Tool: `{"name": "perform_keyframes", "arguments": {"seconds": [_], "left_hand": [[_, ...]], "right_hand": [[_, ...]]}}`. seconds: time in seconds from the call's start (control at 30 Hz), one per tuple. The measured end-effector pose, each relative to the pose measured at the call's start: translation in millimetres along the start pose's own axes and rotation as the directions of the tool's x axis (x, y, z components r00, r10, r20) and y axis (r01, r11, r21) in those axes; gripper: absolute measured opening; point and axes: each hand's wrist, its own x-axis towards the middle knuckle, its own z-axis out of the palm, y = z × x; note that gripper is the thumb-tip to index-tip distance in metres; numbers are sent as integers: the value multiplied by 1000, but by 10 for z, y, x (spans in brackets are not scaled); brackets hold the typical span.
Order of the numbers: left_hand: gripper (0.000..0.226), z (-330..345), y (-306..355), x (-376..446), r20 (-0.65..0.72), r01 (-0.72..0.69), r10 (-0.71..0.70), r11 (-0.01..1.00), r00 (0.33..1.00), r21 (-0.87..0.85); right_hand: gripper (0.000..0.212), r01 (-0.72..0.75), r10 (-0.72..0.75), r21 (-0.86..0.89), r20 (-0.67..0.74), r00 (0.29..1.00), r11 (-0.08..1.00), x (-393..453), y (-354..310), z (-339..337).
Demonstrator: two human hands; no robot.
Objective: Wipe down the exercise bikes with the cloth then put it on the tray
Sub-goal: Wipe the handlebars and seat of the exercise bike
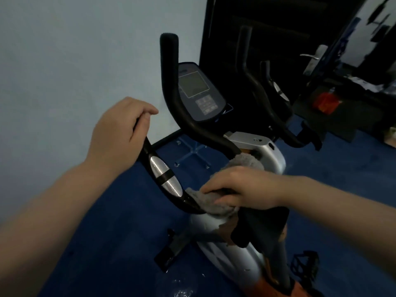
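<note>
A silver and black exercise bike (257, 146) stands in front of me on the blue floor, its console screen (194, 84) facing me. My left hand (117, 129) grips the near end of the left handlebar, just above its silver pulse sensor (166, 179). My right hand (240, 189) presses a grey cloth (214, 207) against the handlebar's lower bend by the stem. More of the cloth bunches behind my fingers. No tray is in view.
A pale wall (75, 61) runs along the left. A dark door (267, 28) with a silver handle (310, 56) stands behind the bike. An orange object (325, 101) sits on dark equipment at right. A pedal (304, 264) juts out at lower right.
</note>
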Motion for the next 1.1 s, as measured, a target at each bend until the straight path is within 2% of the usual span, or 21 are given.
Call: {"name": "perform_keyframes", "arguments": {"seconds": [0.1, 0.2, 0.27, 0.4, 0.5, 0.57, 0.63, 0.67, 0.77, 0.83, 0.9, 0.93, 0.97, 1.03, 1.1], "left_hand": [[25, 40, -2, -45, -25, 48, -48, 999, 999, 1], [26, 57, 16, -47, -50, 66, -68, 997, 996, -42], [26, 60, 23, -35, -59, 86, -90, 993, 994, -76], [24, 52, 18, -45, -51, 106, -111, 990, 992, -96], [23, 26, 12, -37, -13, 123, -125, 987, 992, -104], [23, 12, 13, -41, -5, 124, -126, 986, 992, -110], [23, 13, 24, -43, 1, 129, -130, 981, 991, -143], [23, 14, 29, -37, 7, 137, -138, 976, 990, -168], [21, -29, 10, -33, 74, 218, -206, 917, 976, -332], [20, -102, -40, -33, 144, 271, -230, 841, 962, -468], [22, -177, -101, -56, 202, 299, -224, 787, 953, -540], [24, -202, -128, -78, 214, 309, -226, 768, 950, -562], [27, -217, -148, -106, 219, 318, -232, 750, 948, -580], [32, -213, -165, -157, 216, 318, -233, 719, 948, -618], [37, -189, -153, -197, 200, 299, -223, 704, 954, -644]], "right_hand": [[36, 19, -3, -140, 114, 993, 990, -18, 109, -105], [24, 15, 19, -202, 163, 986, 979, 67, 10, -41], [12, 15, 4, -152, 122, 992, 988, 170, -130, 75], [18, -31, 36, -63, 68, 997, 998, 227, -275, 147], [20, -138, 150, -167, 57, 987, 976, 103, -294, 114], [27, -225, 230, -261, -13, 973, 939, 92, -435, 209], [34, -249, 228, -348, -99, 969, 904, 201, -692, 350], [37, -270, 226, -337, -164, 960, 902, 302, -804, 405], [28, -448, 407, -14, -395, 824, 894, 557, -1000, 433], [19, -473, 449, 106, -543, 709, 875, 633, -1062, 498], [2, -451, 504, 274, -676, 537, 849, 640, -1134, 523], [3, -485, 550, 305, -655, 517, 820, 672, -1142, 489], [9, -528, 569, 281, -629, 530, 802, 761, -1130, 456], [51, -529, 503, 156, -608, 615, 834, 1019, -1084, 353], [65, -512, 456, 98, -615, 643, 854, 1228, -1098, 163]]}}
